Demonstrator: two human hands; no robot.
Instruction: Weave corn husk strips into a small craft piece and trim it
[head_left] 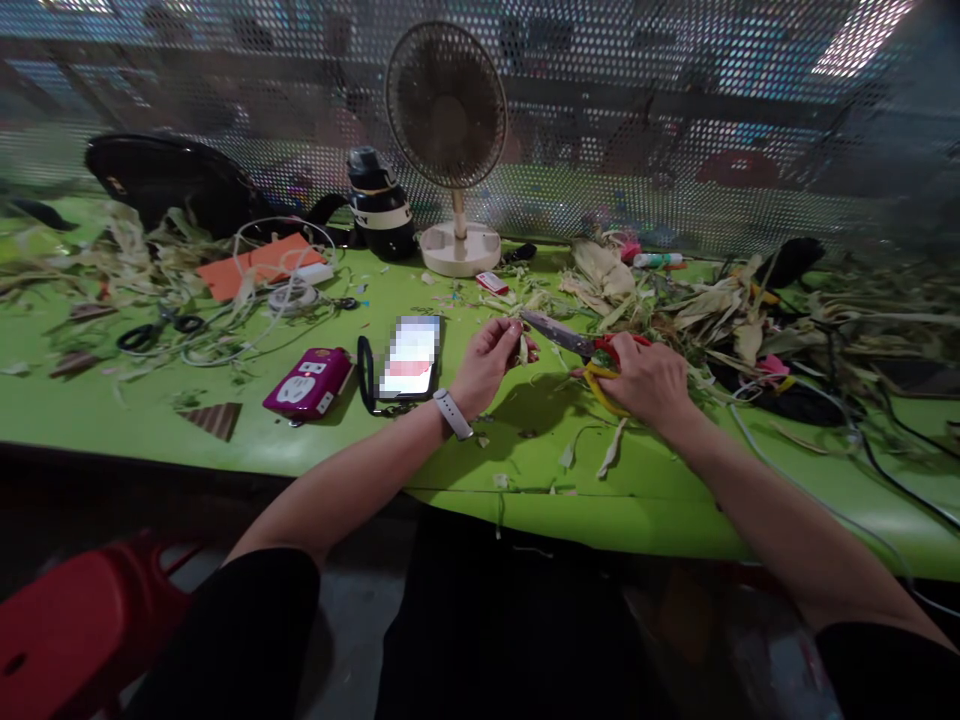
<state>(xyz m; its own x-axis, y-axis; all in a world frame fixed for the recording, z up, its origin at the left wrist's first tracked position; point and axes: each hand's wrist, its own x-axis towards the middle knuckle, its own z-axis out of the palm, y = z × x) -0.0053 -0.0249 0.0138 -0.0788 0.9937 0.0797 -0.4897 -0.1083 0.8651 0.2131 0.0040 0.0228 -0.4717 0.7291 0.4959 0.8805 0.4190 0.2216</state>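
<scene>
Green table (660,500), scissors (592,352) mid-clutter

Bright green table (150,420), strewn with pale yellow-green husk scraps (720,300).
The steel-bladed scissors (592,355) have one red and one yellow handle loop. At left lie a magenta-and-white power bank (307,383), an orange paper sheet (259,265) and a brown striped triangle (214,418); far off stands a cream desk fan (450,140).
</scene>
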